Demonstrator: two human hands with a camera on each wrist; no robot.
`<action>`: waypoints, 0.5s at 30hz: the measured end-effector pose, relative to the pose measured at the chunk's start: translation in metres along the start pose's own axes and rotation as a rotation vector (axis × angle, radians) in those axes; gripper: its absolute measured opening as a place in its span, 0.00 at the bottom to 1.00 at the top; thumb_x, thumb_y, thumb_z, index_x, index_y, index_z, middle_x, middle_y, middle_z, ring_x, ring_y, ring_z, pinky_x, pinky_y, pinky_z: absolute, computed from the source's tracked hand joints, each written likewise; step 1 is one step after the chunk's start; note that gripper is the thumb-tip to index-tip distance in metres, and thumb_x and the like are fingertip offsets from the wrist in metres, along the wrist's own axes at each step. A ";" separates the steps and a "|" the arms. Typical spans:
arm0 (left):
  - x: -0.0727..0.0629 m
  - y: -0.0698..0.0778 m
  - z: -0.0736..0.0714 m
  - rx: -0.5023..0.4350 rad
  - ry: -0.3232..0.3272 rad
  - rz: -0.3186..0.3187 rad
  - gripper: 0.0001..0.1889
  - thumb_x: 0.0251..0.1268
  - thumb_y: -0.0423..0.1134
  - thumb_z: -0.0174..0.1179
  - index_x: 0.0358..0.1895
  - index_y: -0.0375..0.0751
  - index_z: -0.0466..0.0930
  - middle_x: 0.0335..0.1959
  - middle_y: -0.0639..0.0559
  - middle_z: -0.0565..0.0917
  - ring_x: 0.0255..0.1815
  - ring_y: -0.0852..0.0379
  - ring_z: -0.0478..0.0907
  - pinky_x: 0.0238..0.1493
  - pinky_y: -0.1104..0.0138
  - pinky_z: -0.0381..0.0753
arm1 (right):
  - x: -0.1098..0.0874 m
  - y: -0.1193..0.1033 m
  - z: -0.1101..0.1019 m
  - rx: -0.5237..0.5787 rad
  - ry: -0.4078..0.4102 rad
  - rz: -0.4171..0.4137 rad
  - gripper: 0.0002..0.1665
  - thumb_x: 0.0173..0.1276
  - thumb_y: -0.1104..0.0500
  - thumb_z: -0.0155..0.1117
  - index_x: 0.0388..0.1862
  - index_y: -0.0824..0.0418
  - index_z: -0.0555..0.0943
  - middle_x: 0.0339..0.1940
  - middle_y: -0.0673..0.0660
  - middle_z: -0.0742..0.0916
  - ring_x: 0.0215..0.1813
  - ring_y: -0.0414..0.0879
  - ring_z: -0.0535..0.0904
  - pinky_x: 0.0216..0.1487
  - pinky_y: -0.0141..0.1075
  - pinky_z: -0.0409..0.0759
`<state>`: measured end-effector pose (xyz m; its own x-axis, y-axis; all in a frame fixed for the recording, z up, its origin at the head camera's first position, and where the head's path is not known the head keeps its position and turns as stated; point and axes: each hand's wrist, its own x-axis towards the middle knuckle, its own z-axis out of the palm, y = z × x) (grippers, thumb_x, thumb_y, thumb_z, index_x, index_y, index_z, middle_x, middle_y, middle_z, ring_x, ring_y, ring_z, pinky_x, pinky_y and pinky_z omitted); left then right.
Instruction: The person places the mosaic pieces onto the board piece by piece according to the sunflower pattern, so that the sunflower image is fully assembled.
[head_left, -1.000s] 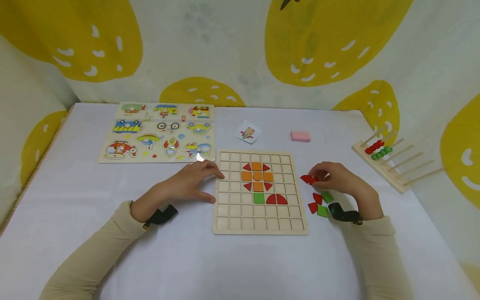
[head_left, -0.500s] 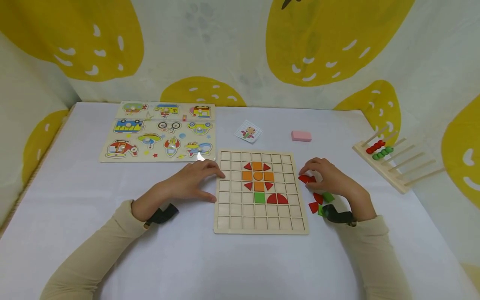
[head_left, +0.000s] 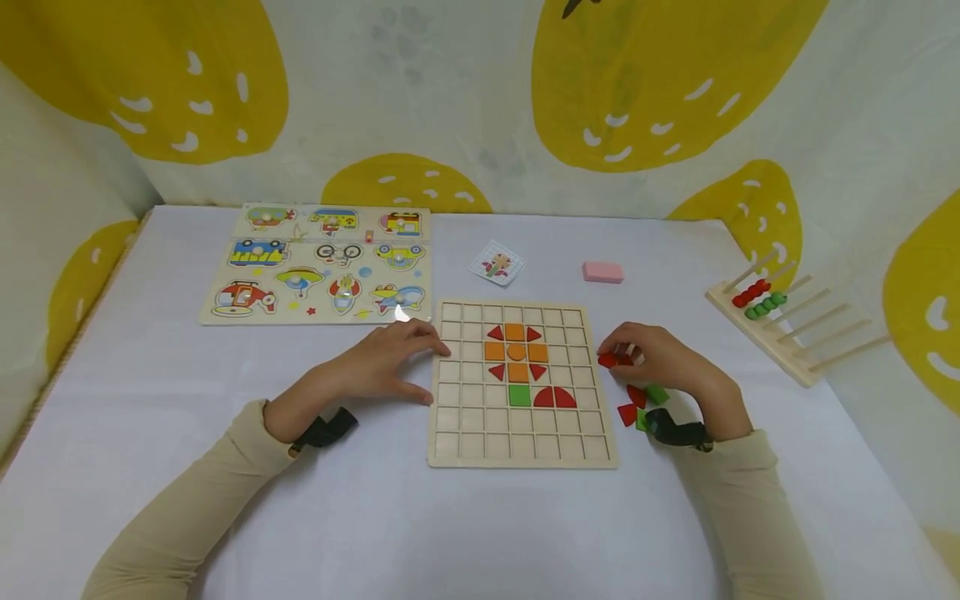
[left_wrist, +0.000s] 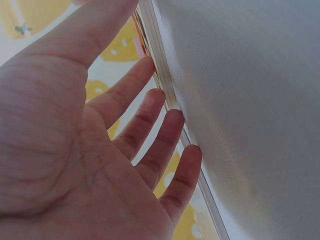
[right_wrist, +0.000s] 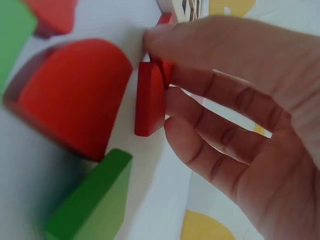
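My left hand [head_left: 382,362] rests at the left edge of a gridded wooden board [head_left: 459,421], thumb and fingers spread apart and fingertips touching the rim. On the board lie orange squares, an orange disc [head_left: 516,352], small red triangles, a green square [head_left: 519,395] and two red quarter-circles [head_left: 555,398] side by side. Right of the board, my right hand [head_left: 660,358] pinches a red quarter-circle piece [head_left: 607,361], partly hidden by the fingers. In the right wrist view, another red piece [right_wrist: 151,100] stands close by the fingertips. Loose red pieces [head_left: 627,414] and green pieces [head_left: 656,393] lie under the wrist.
A vehicle peg puzzle [head_left: 311,287] lies back left. Behind the board are a small pattern card [head_left: 497,264] and a pink block [head_left: 602,272]. A wooden peg rack [head_left: 772,333] with red and green beads stands at the right.
My right hand has shifted slightly left, toward the board, and its fingers have closed in around the red pieces. My left hand stays at the board's edge.
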<state>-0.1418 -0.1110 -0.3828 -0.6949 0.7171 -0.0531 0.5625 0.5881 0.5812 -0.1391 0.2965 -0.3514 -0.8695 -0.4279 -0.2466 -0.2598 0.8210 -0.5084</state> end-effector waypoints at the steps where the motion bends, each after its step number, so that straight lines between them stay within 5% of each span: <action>1: 0.000 0.000 0.000 0.000 0.001 0.001 0.32 0.50 0.51 0.74 0.60 0.49 0.76 0.61 0.48 0.71 0.64 0.45 0.66 0.64 0.46 0.62 | 0.000 0.000 0.000 0.001 0.001 0.001 0.17 0.59 0.66 0.71 0.48 0.65 0.81 0.41 0.57 0.83 0.44 0.51 0.75 0.43 0.38 0.80; 15: -0.001 0.002 -0.001 -0.009 0.002 0.001 0.31 0.50 0.50 0.74 0.59 0.48 0.76 0.62 0.47 0.72 0.65 0.45 0.66 0.63 0.45 0.63 | -0.003 -0.003 -0.003 0.013 0.001 -0.063 0.16 0.60 0.65 0.71 0.47 0.65 0.81 0.40 0.55 0.83 0.43 0.50 0.76 0.44 0.40 0.81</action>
<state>-0.1408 -0.1106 -0.3812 -0.6953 0.7169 -0.0507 0.5592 0.5839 0.5886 -0.1374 0.2966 -0.3467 -0.8518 -0.4786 -0.2131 -0.3090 0.7874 -0.5333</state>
